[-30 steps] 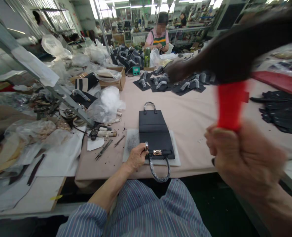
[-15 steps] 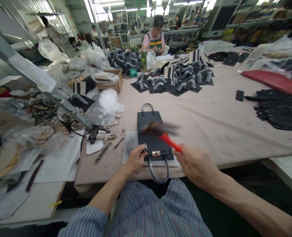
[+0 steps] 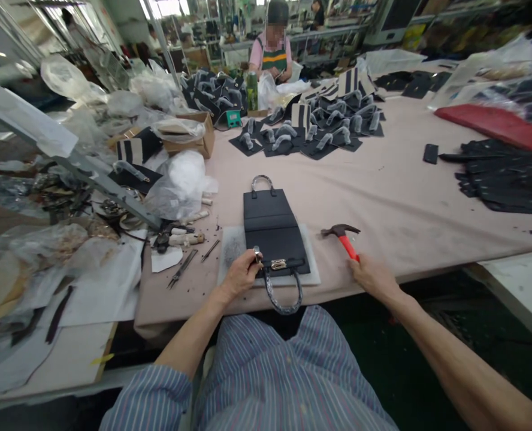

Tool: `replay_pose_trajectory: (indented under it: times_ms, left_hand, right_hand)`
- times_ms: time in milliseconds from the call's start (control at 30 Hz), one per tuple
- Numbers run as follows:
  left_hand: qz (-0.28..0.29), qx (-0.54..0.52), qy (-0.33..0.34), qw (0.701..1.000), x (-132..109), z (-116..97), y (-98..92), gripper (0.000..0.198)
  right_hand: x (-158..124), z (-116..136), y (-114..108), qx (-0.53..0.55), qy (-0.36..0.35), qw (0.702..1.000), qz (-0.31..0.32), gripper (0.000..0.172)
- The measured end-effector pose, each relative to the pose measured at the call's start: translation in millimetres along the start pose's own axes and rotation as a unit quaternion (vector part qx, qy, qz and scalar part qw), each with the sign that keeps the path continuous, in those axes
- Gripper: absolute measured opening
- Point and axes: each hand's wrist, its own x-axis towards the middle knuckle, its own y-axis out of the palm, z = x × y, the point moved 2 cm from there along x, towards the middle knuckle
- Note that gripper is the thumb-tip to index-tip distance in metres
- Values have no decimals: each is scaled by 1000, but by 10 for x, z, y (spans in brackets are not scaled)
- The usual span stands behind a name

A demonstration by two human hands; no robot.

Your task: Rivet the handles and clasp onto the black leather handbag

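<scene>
A black handbag panel lies flat over a pale slab near the table's front edge. One handle points away from me; the other, film-wrapped handle hangs toward my lap. Gold-coloured hardware sits on the panel's near part. At the panel's left near edge, my left hand is closed on a small shiny metal piece, whose kind I cannot make out. To the right of the slab, my right hand grips a claw hammer by its red handle, the head low over the cloth.
Left of the slab lie tweezers and a thin metal tool. Black bag pieces with wrapped handles are piled at the back. Black parts lie right, and another person sits across the table.
My right hand has carried the hammer from above the panel to the right and down beside the slab. My left hand still holds the metal piece at the panel's edge. The view has shifted slightly.
</scene>
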Motion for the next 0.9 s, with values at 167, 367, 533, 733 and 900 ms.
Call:
replay_pose_trajectory:
  times_ms: [167, 367, 533, 733, 900]
  left_hand:
    - [24, 12, 16, 1000, 34, -34, -70, 18]
    - [-30, -4, -11, 999, -23, -7, -30, 16]
    - [-57, -61, -58, 995, -37, 22, -68, 12]
    - [-8, -68, -50, 996, 85, 41, -160, 14]
    - [-126, -153, -102, 975, 63, 94, -150, 16]
  right_hand:
    - [-78, 501, 237, 28, -255, 963, -85, 47]
    - [-211, 984, 674, 85, -346, 932, -65, 39]
    - [-209, 967, 731, 107, -341, 931, -79, 38]
    - [-196, 991, 707, 104, -343, 930, -82, 37]
    - [-198, 992, 757, 100, -339, 931, -94, 37]
